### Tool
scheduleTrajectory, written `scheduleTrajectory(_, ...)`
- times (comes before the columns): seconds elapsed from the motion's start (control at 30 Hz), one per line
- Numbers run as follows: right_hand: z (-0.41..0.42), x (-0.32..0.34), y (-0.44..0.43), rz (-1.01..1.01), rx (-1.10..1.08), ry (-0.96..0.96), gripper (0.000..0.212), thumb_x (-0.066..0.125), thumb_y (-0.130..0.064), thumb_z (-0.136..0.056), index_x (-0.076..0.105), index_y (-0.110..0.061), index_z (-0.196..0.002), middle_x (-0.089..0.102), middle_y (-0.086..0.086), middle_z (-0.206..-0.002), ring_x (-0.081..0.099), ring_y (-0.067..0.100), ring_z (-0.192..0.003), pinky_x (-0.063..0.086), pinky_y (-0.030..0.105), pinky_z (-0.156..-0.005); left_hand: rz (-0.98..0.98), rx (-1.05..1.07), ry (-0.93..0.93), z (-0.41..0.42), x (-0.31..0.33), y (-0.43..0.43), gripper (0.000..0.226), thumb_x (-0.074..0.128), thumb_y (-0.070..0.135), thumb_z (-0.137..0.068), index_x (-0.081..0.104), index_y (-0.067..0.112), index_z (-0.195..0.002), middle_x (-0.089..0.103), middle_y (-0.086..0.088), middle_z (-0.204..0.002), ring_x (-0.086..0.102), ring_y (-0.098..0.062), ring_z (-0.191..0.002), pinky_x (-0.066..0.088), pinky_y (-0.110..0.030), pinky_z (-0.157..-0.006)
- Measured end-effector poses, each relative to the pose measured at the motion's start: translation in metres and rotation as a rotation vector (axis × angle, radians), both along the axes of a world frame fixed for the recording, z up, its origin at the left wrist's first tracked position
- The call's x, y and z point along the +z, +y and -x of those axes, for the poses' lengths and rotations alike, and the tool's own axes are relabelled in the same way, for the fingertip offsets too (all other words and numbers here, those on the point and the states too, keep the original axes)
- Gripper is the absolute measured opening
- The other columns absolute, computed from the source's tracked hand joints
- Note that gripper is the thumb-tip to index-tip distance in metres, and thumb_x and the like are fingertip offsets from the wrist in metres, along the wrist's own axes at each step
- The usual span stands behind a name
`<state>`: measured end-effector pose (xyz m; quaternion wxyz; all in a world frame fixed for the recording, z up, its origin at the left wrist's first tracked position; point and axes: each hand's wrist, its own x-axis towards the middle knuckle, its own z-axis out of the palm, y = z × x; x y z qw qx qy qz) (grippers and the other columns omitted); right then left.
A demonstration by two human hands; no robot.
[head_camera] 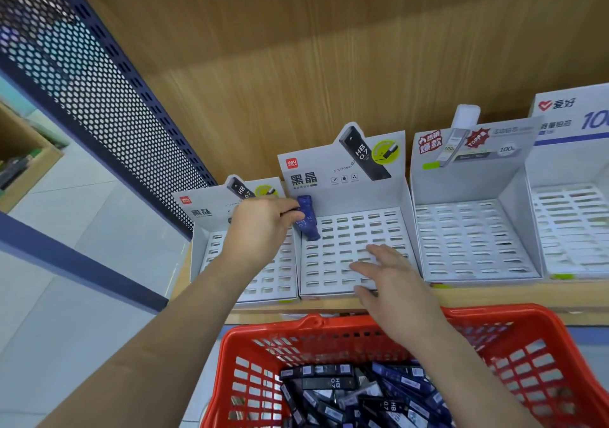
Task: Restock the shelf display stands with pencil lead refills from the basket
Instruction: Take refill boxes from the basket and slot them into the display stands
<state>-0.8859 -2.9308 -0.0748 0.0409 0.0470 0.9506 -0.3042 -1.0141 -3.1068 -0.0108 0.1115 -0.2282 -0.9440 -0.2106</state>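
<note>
Wood-grain panelling backs the shelf [494, 295] across the upper frame, with a dark blue perforated metal panel [82, 75] slanting down the upper left. Four white slotted cardboard display stands sit side by side along the shelf, their slots mostly unfilled. At centre frame, the left hand [260, 226] pinches a blue HB 0.7 pencil lead refill case [308, 221], fingers closed on its upper end, its lower end tilted down at the back-left corner of the second display stand [349, 249]. Just left stands the first display stand [211, 246], partly hidden by the forearm. The right hand [392, 282] hovers flat, fingers spread and holding nothing, over the second stand's front right. Across the lower frame, a red plastic basket [527, 355] holds a heap of dark blue and black refill cases [362, 394].
</note>
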Motion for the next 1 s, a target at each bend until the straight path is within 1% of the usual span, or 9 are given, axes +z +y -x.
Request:
scheduleTrajectory(0.17,0.0,-0.003,0.003,-0.02,0.025,0.003,0.046,0.054,-0.04,-0.098,0.045,-0.039,-0.144,0.019,-0.008,-0.162,0.01,0.011,-0.15,0.012,0.028,-0.12,0.233,-0.108,0.101,0.007,0.001,-0.002,0.018,0.062,0.02,-0.09,0.071,0.006,-0.083,0.065,-0.011,-0.073,0.06,-0.03,-0.071,0.042,-0.031,-0.061)
scheduleTrajectory(0.27,-0.001,-0.005,0.004,-0.033,0.031,0.005,0.049,0.057,-0.041,-0.097,0.044,-0.04,-0.144,0.019,-0.01,-0.162,0.009,0.011,-0.15,0.012,0.028,-0.12,0.238,-0.14,0.13,0.005,-0.006,0.003,0.006,0.074,0.003,-0.073,0.069,0.005,-0.069,0.062,-0.007,-0.066,0.062,-0.027,-0.059,0.041,-0.022,-0.051)
scheduleTrajectory(0.37,-0.002,-0.008,0.002,-0.04,0.021,0.027,0.049,0.057,-0.041,-0.096,0.044,-0.042,-0.143,0.02,-0.011,-0.162,0.01,0.01,-0.15,0.013,0.027,-0.12,0.145,-0.106,0.127,0.002,-0.014,0.005,0.012,0.071,0.003,-0.078,0.074,0.005,-0.09,0.07,-0.009,-0.084,0.067,-0.027,-0.074,0.054,-0.029,-0.065)
scheduleTrajectory(0.43,-0.003,-0.011,0.002,-0.044,0.017,0.034,0.048,0.057,-0.042,-0.096,0.045,-0.041,-0.143,0.021,-0.011,-0.161,0.011,0.009,-0.15,0.013,0.027,-0.12,0.091,-0.019,0.044,-0.001,-0.014,0.006,0.022,0.065,0.008,-0.086,0.07,0.007,-0.107,0.07,-0.01,-0.093,0.065,-0.029,-0.084,0.054,-0.035,-0.073)
scheduleTrajectory(0.57,-0.003,-0.016,0.001,-0.048,0.003,0.056,0.047,0.059,-0.04,-0.095,0.05,-0.039,-0.141,0.026,-0.008,-0.16,0.015,0.011,-0.15,0.016,0.03,-0.12,0.245,-0.109,0.182,0.002,-0.027,0.001,0.035,0.08,-0.001,-0.068,0.072,0.001,-0.102,0.066,-0.011,-0.072,0.063,-0.032,-0.064,0.055,-0.033,-0.052)
scheduleTrajectory(0.73,0.001,-0.016,0.002,-0.064,0.028,0.048,0.051,0.056,-0.038,-0.097,0.042,-0.036,-0.146,0.022,-0.006,-0.162,0.01,0.012,-0.151,0.013,0.03,-0.121,0.441,-0.067,0.228,-0.006,-0.034,-0.008,0.072,0.083,0.0,-0.059,0.058,0.004,-0.126,0.06,-0.011,-0.108,0.047,-0.03,-0.095,0.055,-0.04,-0.061)
scheduleTrajectory(0.83,-0.002,-0.006,0.009,-0.028,0.073,0.037,0.053,0.057,-0.038,-0.097,0.039,-0.036,-0.147,0.02,-0.008,-0.162,0.008,0.009,-0.151,0.012,0.028,-0.12,0.487,-0.044,0.182,-0.023,-0.025,-0.008,0.076,0.07,0.007,-0.074,0.038,0.009,-0.143,0.048,-0.012,-0.133,0.039,-0.03,-0.111,0.051,-0.045,-0.08)
scheduleTrajectory(0.9,-0.007,0.009,0.019,0.083,0.061,0.043,0.048,0.059,-0.034,-0.097,0.048,-0.033,-0.143,0.034,-0.009,-0.156,0.026,0.009,-0.145,0.02,0.026,-0.119,0.373,-0.027,0.112,-0.038,-0.014,-0.006,0.064,0.055,0.009,-0.086,0.033,0.011,-0.146,0.043,-0.009,-0.139,0.039,-0.03,-0.118,0.048,-0.045,-0.084)
scheduleTrajectory(1.0,-0.02,0.035,0.04,0.257,0.03,0.017,0.022,0.063,-0.028,-0.094,0.068,-0.034,-0.114,0.068,-0.014,-0.112,0.062,0.001,-0.1,0.049,0.028,-0.095,0.247,-0.174,0.236,-0.066,0.002,-0.004,0.044,0.045,0.008,-0.079,0.063,0.013,-0.119,0.063,-0.007,-0.108,0.061,-0.03,-0.091,0.055,-0.041,-0.059)
